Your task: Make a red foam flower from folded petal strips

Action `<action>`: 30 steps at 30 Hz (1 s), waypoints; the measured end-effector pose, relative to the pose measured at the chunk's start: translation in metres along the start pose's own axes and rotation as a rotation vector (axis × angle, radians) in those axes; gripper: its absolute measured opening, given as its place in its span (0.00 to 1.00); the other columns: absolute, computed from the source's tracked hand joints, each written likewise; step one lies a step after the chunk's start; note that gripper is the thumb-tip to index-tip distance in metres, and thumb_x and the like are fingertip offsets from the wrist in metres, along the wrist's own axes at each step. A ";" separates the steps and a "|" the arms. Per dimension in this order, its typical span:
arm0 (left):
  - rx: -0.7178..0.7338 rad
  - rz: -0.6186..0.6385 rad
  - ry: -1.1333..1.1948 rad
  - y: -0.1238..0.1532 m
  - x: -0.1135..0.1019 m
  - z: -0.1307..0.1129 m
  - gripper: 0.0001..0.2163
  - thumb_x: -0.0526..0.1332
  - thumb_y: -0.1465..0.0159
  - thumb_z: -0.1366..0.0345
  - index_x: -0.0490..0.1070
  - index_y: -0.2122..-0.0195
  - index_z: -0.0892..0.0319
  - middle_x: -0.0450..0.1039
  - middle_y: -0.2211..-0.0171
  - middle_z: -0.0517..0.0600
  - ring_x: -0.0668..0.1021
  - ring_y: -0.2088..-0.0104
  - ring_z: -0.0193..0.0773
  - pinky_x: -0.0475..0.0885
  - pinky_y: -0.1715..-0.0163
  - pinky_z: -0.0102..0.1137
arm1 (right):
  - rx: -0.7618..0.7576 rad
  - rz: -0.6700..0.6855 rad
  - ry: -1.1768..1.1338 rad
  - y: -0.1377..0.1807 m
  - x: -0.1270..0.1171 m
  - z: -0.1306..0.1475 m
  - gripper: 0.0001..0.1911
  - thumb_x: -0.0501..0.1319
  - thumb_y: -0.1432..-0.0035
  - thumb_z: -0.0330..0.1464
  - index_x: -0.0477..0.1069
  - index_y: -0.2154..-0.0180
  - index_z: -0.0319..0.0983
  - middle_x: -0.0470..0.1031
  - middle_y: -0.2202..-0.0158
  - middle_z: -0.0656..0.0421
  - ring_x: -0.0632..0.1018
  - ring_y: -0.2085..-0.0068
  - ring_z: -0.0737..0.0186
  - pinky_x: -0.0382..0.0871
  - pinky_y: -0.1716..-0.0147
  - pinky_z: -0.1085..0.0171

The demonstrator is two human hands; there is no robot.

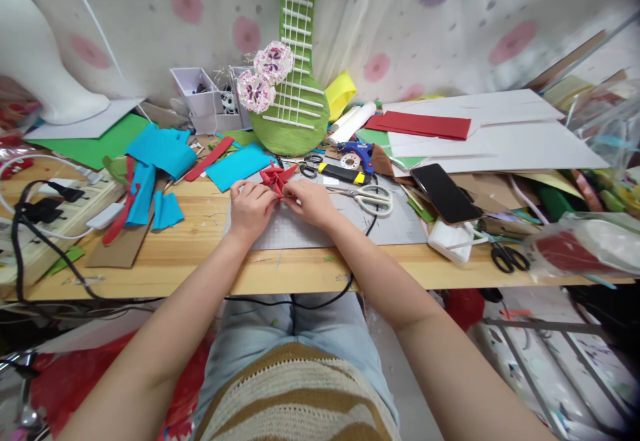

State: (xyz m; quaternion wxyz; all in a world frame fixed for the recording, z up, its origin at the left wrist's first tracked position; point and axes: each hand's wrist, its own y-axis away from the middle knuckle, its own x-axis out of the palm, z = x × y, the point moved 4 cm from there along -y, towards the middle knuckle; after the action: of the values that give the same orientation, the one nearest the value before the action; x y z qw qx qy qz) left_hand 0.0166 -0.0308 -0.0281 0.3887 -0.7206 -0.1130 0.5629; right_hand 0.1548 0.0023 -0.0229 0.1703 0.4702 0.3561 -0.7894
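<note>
Both hands meet over a grey cutting mat [325, 231] around a small red crepe-paper flower [278, 177] with pointed petals. My left hand [251, 209] pinches its lower left side, fingers curled. My right hand [310, 202] closes on its base from the right, thumb and forefinger together. The fingers cover the flower's underside. Just right of my hands lie white-handled scissors [376, 200], a black and yellow utility knife [345, 173] and dark-handled scissors [309, 166]. A cut sheet of blue crepe paper [239, 166] is behind my left hand.
A green guitar-shaped decoration [290, 121] stands at the back, with a blue glue gun [361, 154] beside it. A phone [445, 193] rests on scraps at the right. Cables [20, 241] and a power strip [65, 224] crowd the left. A black cord hangs over the table's front edge.
</note>
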 end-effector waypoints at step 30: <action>-0.098 -0.106 -0.035 0.003 -0.008 -0.006 0.04 0.59 0.43 0.63 0.71 0.69 0.55 0.73 0.66 0.52 0.71 0.61 0.45 0.58 0.55 0.43 | -0.015 -0.172 -0.107 -0.003 0.009 -0.007 0.06 0.55 0.41 0.32 0.70 0.67 0.39 0.69 0.60 0.53 0.69 0.56 0.59 0.64 0.58 0.62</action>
State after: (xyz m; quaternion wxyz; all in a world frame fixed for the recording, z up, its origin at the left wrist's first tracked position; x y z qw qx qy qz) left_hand 0.0181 -0.0398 -0.0237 0.3805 -0.7218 -0.1851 0.5477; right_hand 0.1529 0.0098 -0.0314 0.1239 0.3936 0.3913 -0.8225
